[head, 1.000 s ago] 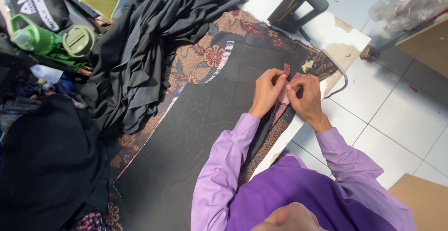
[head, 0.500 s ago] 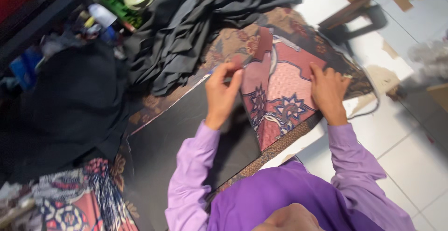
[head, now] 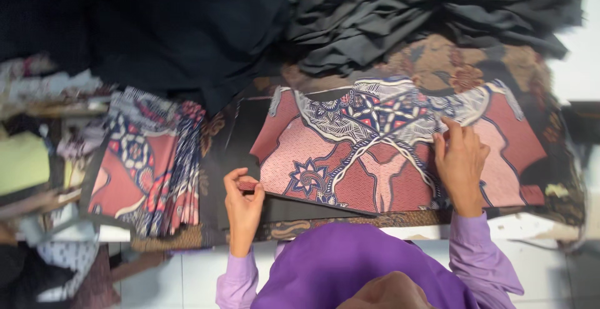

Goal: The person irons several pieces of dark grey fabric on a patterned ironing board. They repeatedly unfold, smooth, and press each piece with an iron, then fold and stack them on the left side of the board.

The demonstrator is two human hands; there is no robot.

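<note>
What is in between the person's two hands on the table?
In the head view, the red patterned cloth piece stretches between them. The left hand pinches its near corner, and the right hand lies flat on it farther along.

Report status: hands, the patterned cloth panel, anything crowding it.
Left hand pinches the panel's near-left corner; right hand flat on it. Red patterned panel spread over black fabric. Stack of similar panels lies left, apart.
</note>
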